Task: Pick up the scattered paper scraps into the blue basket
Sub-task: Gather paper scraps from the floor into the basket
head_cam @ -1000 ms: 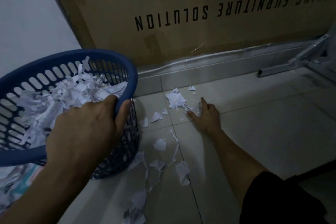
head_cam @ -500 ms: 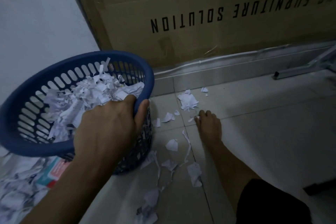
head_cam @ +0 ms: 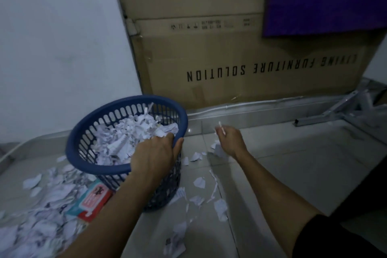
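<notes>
The blue basket [head_cam: 83, 132] stands tilted on the tiled floor, heaped with white paper scraps [head_cam: 129, 132]. My left hand [head_cam: 155, 155] grips its near right rim, thumb outside and fingers inside. My right hand [head_cam: 230, 140] is raised above the floor just right of the basket and pinches a few small white scraps [head_cam: 221, 128]. More loose scraps [head_cam: 199, 182] lie on the tiles between my arms, and a large pile of scraps [head_cam: 41, 211] spreads at the lower left.
A big cardboard box [head_cam: 230, 58] leans against the white wall behind the basket. A red and teal packet [head_cam: 94, 201] lies among the pile by the basket's base. A grey metal frame [head_cam: 335, 111] rests on the floor at the right.
My right hand has lifted off the floor with scraps pinched in it and moved up toward the basket. The view has tilted up; my left hand stays on the rim.
</notes>
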The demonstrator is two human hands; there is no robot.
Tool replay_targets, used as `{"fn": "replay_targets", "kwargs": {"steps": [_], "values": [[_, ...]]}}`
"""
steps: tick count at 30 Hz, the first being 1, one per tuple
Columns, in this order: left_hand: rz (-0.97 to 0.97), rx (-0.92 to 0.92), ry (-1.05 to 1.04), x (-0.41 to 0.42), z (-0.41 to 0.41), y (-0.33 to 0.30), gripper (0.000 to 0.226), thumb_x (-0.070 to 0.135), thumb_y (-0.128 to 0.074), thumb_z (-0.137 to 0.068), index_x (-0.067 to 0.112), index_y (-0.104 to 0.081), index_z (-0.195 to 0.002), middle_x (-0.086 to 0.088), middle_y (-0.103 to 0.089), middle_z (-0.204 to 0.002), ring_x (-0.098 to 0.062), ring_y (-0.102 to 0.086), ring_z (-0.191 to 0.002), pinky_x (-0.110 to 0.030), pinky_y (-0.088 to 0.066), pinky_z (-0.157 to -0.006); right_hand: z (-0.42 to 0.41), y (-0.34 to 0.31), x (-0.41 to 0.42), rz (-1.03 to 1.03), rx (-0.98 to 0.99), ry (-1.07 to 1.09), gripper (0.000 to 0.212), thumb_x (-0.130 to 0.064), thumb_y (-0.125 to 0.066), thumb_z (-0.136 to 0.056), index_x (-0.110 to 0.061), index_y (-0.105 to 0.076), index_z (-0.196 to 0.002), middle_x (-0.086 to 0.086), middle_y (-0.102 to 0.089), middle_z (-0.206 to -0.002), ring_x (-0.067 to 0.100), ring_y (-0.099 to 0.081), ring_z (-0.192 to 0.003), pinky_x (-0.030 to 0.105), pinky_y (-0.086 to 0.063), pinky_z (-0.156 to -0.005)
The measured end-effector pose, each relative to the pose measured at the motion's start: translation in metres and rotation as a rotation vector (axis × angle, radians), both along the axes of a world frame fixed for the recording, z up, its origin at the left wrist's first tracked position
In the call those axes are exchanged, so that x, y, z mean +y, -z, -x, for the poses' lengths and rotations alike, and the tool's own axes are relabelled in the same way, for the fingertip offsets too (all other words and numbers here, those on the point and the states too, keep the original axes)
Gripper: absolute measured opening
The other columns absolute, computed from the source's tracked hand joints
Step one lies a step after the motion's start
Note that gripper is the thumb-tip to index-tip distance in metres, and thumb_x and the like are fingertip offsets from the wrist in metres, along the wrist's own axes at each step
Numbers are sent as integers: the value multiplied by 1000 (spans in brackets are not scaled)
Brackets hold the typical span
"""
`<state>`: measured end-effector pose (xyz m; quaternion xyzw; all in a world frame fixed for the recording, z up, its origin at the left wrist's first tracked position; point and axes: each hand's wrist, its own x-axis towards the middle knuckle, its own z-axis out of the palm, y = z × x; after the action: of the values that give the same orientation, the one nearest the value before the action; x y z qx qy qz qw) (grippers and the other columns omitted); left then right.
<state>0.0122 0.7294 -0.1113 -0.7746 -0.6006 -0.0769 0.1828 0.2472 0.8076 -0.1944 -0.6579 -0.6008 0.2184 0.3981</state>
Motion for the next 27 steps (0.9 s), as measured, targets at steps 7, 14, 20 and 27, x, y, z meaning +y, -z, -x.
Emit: {"fn": "replay_targets", "kwargs": {"steps": [7, 14, 20, 27], "values": [[104, -27, 7, -31, 14, -8, 49, 55, -20, -103, 21, -54, -105, -2, -63, -81, -24, -64, -72, -32, -40, -57, 92, -154, -29, -129, 132, -342, 32, -37, -44, -106, -32, -55, -77, -18, -49, -71, -4, -44, -64, 16, -36, -58], [98, -23, 4, -58, 29, -12, 49, 54, -21, -104, 20, -54, -116, -5, -69, -95, -25, -67, -82, -30, -38, -59, 180, -210, -56, -178, 76, -617, 42, -36, -47, -105, -14, -50, -69, -7, -48, -66, 6, -46, -61, 29, -35, -63], [96, -109, 25, -65, 42, -9, 51, 56, -25, -102, 19, -57, -118, -6, -69, -100, -25, -67, -87, -34, -50, -71, 207, -217, -59, -77, 161, -680, 36, -37, -45, -105, -20, -61, -78, -6, -57, -74, 1, -56, -64, 27, -44, -70], [78, -137, 38, -63, 42, -8, 52, 55, -26, -103, 19, -58, -121, -6, -70, -103, -24, -68, -88, -32, -48, -72, 192, -183, -43, 186, -553, -582, 57, -63, -48, -95, -10, -70, -92, 1, -62, -84, 16, -58, -79, 32, -46, -73]]}}
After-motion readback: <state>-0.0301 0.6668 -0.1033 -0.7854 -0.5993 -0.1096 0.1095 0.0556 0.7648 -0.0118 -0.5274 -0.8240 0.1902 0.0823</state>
